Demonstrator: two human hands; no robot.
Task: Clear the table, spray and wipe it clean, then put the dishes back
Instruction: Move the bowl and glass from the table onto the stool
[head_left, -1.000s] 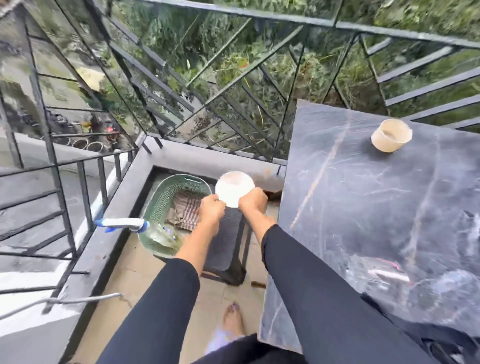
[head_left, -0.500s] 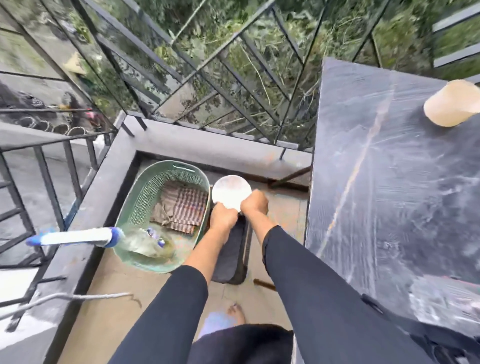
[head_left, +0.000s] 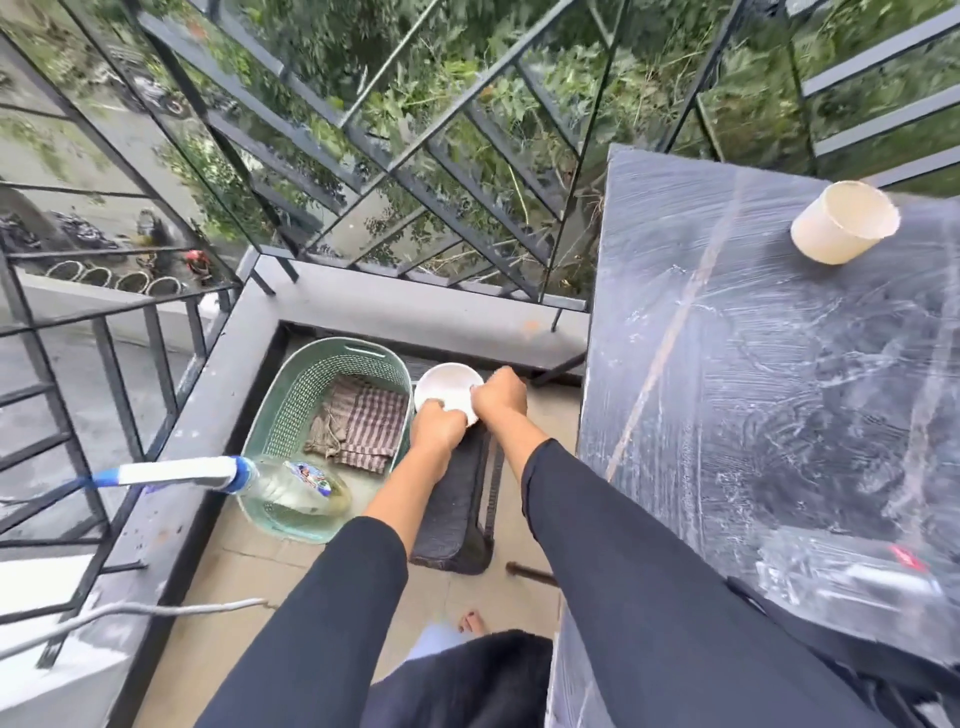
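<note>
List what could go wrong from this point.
1. Both hands, left hand and right hand, grip the white bowl over a narrow dark stool; set near its edge, it might tip off.
2. The beige cup lies on its side on the table and could roll during wiping.

Counts:
- 1 white bowl (head_left: 448, 387), low at center.
- 2 hands on it: left hand (head_left: 435, 428), right hand (head_left: 500, 397), each gripping one side.
- 1 beige cup (head_left: 844, 222), far right on the table.
- 1 dark marble table (head_left: 753, 395), right side.
- 1 green basket (head_left: 306, 387), left of the bowl.
- 1 checked cloth (head_left: 363, 426) inside it.
- 1 spray bottle (head_left: 249, 480), at the basket's near end.
- 1 dark stool (head_left: 454, 504), near center.
- 1 bare foot (head_left: 471, 622) visible, near edge.
</note>
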